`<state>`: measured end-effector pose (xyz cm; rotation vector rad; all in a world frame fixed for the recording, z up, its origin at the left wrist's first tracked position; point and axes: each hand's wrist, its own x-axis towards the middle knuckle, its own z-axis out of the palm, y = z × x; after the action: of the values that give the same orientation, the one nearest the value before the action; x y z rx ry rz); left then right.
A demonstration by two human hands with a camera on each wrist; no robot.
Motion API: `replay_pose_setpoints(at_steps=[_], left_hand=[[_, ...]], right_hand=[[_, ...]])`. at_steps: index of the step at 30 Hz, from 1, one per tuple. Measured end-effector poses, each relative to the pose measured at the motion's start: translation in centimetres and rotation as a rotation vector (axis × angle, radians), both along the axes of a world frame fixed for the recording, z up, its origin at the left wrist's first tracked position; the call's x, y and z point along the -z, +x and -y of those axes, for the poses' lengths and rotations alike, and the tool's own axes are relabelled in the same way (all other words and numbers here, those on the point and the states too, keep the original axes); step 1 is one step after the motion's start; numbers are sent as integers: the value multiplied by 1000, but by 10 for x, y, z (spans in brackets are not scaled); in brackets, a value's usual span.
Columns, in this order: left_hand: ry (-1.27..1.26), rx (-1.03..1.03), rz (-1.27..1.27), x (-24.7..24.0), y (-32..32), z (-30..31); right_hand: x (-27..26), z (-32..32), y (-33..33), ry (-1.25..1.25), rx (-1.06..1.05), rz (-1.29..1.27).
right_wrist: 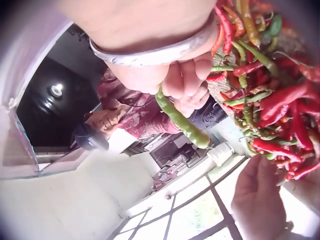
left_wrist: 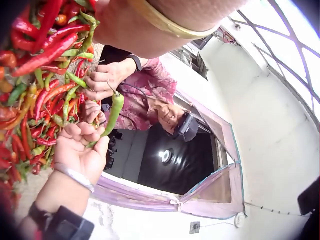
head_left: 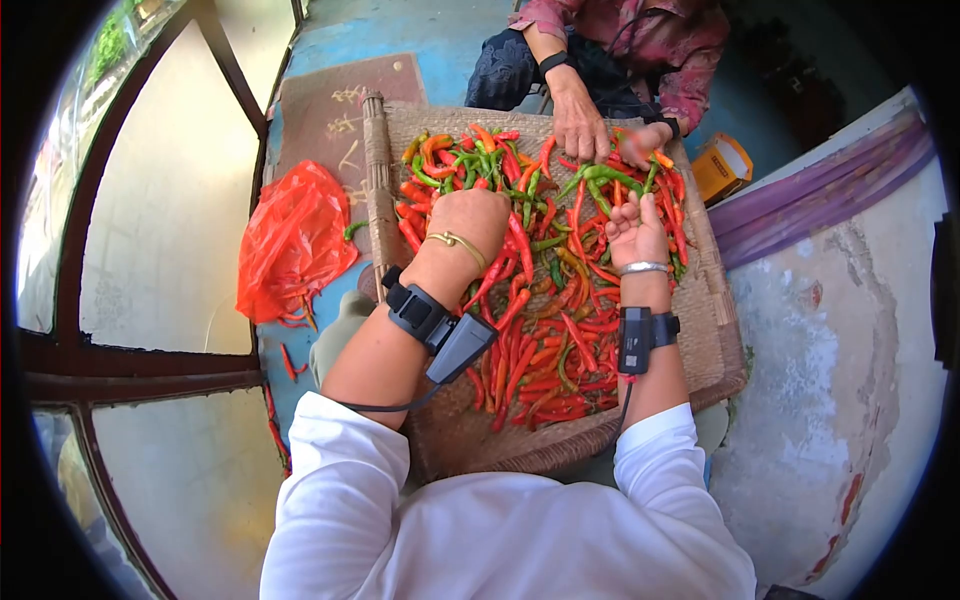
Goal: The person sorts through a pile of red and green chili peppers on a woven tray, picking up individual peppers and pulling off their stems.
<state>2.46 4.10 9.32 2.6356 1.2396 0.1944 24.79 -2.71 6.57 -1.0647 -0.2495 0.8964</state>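
My right hand (head_left: 638, 235), palm turned up, pinches a green chili pepper (left_wrist: 115, 114) by one end; the pepper sticks out past the fingers. It is over the right side of a woven tray (head_left: 440, 455) heaped with red, orange and green chili peppers (head_left: 540, 350). At the upper left of the heap is my left hand (head_left: 470, 220), back upward, its fingers hidden in the head view. In the right wrist view the left fingertips reach the red chilies (right_wrist: 272, 147); I cannot tell whether they grip one.
Across the tray sits another person, whose hands (head_left: 582, 120) work among the peppers. A red plastic bag (head_left: 300, 235) lies on the floor at left, with fallen chilies (head_left: 290, 362) near it. A yellow box (head_left: 720, 168) and a purple curtain (head_left: 840, 215) are at right.
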Motion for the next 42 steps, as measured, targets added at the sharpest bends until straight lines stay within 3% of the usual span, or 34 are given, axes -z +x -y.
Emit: replay_pose_setpoints(at_steps=[2, 4, 7, 10, 12, 16, 18, 20, 22, 23, 25, 30, 33, 34, 36, 37, 38, 40, 42], left_hand=[[-23, -4, -4, 1, 0, 1], [-39, -2, -23, -1, -2, 1], [-50, 4, -58, 0, -2, -1], [-27, 18, -51, 8, -2, -1], [-4, 17, -23, 12, -3, -1], [-19, 60, -37, 13, -6, 1], [6, 84, -5, 11, -5, 3], [-65, 77, 12, 7, 0, 6], [-56, 139, -13, 11, 3, 4], [-48, 200, -43, 14, 4, 3], [-78, 190, -86, 8, 3, 4], [-99, 101, -180, 4, -5, 2], [-61, 95, -182, 6, -6, 1], [-50, 100, -165, 5, -6, 2], [-37, 103, -146, 4, -6, 3], [-42, 116, -143, 4, -6, 4], [-50, 128, -141, 5, -6, 4], [-60, 110, -128, 5, -5, 5], [-69, 85, -124, 8, -4, 6]], right_hand=[[7, -5, 8, 37, 77, -85], [5, -7, 5, -127, -71, -331], [21, -1, -39, -260, -200, 209], [54, -5, -70, -367, -449, 1071], [47, 0, -89, -543, -512, 1406], [44, 3, -81, -645, -509, 1425], [38, 5, -69, -582, -563, 1244], [31, 14, -64, -478, -589, 1301], [8, 23, -69, -400, -758, 1045], [0, 26, -70, -399, -760, 1049], [-10, 32, -69, -369, -771, 823], [-3, 33, -33, -394, -754, 708], [-1, 20, -12, -256, -449, 385], [-2, 18, -11, -260, -449, 386], [-9, 11, -12, -301, -248, 218], [-4, 5, -9, -526, -286, 389], [7, 0, -9, -527, -293, 391], [18, -6, -32, -705, -202, 1556], [23, -6, -45, -693, -316, 1606]])
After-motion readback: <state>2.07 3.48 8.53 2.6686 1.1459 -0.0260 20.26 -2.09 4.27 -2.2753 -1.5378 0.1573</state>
